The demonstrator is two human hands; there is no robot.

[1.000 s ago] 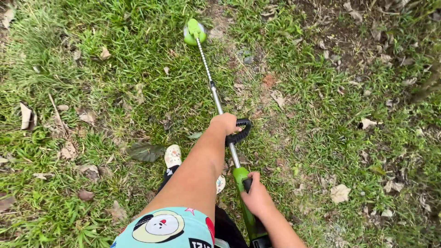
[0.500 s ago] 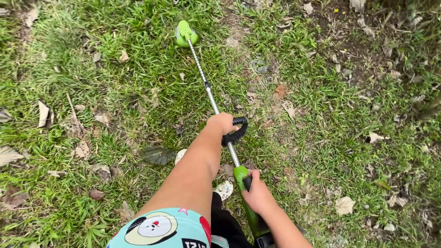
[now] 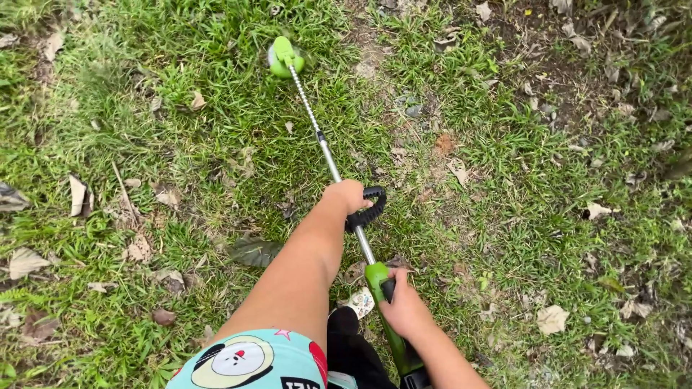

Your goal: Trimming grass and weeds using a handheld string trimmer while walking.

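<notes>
I hold a green grass trimmer with a thin metal shaft [image 3: 323, 148]. Its green cutting head [image 3: 285, 57] rests on the grass far ahead, upper left of centre. My left hand [image 3: 347, 194] is closed around the black loop handle [image 3: 369, 207] midway along the shaft. My right hand [image 3: 404, 308] grips the green rear body [image 3: 375, 274] of the trimmer, thumb by a black trigger. My left arm, in a patterned turquoise sleeve [image 3: 252, 360], reaches forward from the bottom of the view.
Patchy lawn with dry fallen leaves [image 3: 552, 318] all around and a bare dirt patch [image 3: 562, 65] at the upper right. A patterned shoe [image 3: 360, 301] shows beneath my arm, beside a dark trouser leg.
The cutting head has swung a little to the left across the grass. My foot has shifted back under my arm, and both hands keep their grip.
</notes>
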